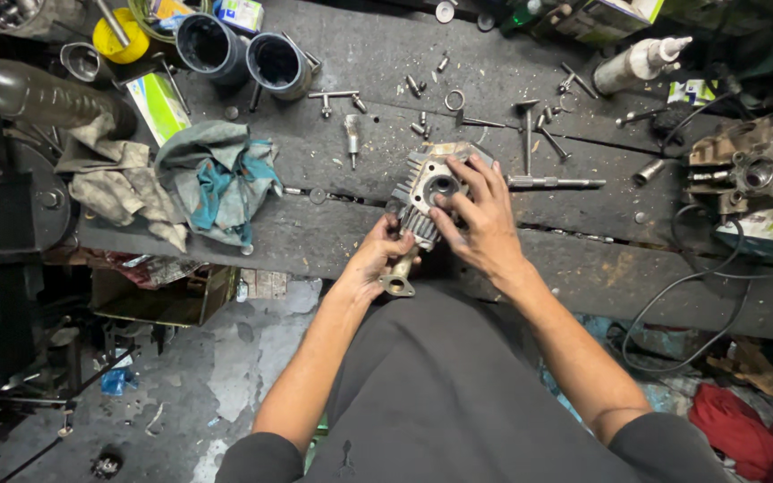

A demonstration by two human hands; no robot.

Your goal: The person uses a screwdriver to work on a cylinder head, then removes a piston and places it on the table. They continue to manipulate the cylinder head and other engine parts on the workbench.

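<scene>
Both hands on a finned metal cylinder head (427, 192) at the near edge of the dark workbench (315, 237), frame centre. Left hand (378, 259) clamped round its lower end, at the pipe stub, at 7 o'clock of the part. Right hand (485, 219) lies over the top at 3 o'clock, fingers curled on the face beside the round port; how tightly it grips, can't tell. Crumpled rags (212, 179) at 9 o'clock, loose valves (530, 134) at 1 o'clock, second engine part (749, 165) far right.
</scene>
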